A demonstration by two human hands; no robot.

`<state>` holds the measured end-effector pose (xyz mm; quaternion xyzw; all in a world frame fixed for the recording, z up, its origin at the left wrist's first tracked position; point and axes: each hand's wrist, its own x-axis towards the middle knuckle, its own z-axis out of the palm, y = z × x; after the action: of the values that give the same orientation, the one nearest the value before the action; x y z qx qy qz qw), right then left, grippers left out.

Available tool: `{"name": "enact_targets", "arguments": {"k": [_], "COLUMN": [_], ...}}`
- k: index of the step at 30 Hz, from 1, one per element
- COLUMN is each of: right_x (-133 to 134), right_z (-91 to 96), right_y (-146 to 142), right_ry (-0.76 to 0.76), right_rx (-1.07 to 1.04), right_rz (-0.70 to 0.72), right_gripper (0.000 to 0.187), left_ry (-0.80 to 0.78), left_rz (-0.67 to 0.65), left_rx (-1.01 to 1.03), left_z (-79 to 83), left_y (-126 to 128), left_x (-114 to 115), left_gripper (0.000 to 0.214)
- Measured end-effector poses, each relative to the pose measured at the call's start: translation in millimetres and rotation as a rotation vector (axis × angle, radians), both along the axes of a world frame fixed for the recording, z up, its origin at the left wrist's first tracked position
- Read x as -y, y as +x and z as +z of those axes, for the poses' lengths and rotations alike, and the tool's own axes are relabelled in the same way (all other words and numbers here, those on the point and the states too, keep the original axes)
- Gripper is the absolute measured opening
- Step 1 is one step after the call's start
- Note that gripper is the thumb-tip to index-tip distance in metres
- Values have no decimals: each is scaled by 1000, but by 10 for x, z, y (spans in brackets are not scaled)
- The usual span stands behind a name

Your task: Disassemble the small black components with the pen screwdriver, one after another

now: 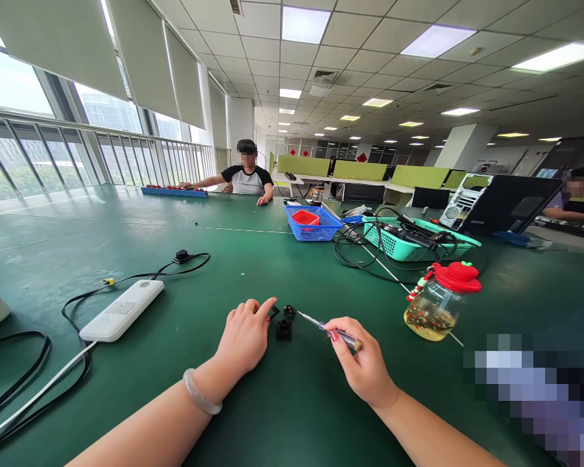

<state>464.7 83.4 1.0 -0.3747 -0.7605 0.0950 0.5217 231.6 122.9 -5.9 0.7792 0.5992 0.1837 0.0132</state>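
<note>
My right hand grips a screwdriver with a clear handle, its thin metal shaft pointing left. The tip comes close to a small round black part on the green table. Just below that part lies a small square black piece. My left hand, a pale bangle on its wrist, rests at the left of these parts with curled fingers. A flat dark piece shows at its fingertips and seems to be held there; the fingers partly hide it.
A white power bank with cables lies at left. To the right stands a glass jar with a red lid. Farther back are a blue basket, a teal basket with cables, and another person seated across the table.
</note>
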Motion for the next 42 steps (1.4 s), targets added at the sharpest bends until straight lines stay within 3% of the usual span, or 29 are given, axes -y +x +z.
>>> {"name": "enact_targets", "arguments": {"k": [5,10,19,30,42], "right_x": [-15,-30,-69,-58,-58], "right_z": [-9,-34,-72,-74,-71], "right_y": [-3,-8,0,6,-15], "right_ry": [-15,-44,-88,-101,-176], "right_rx": [16,33,46,65,95], "right_rz": [-20,-44,-69,-93,-61], "right_gripper": [15,14,13,17,15], "left_ry": [-17,-11,-32,-88,-104], "left_rz": [10,51,58,-89,-128], "left_rx": [-176,-223,-104,-24,-11], "left_z": [-11,18,49,9,-52], "left_y": [11,35,11,-2,-19], "left_x": [38,57,44,5,-21], "left_gripper": [48,42,38,43,41]}}
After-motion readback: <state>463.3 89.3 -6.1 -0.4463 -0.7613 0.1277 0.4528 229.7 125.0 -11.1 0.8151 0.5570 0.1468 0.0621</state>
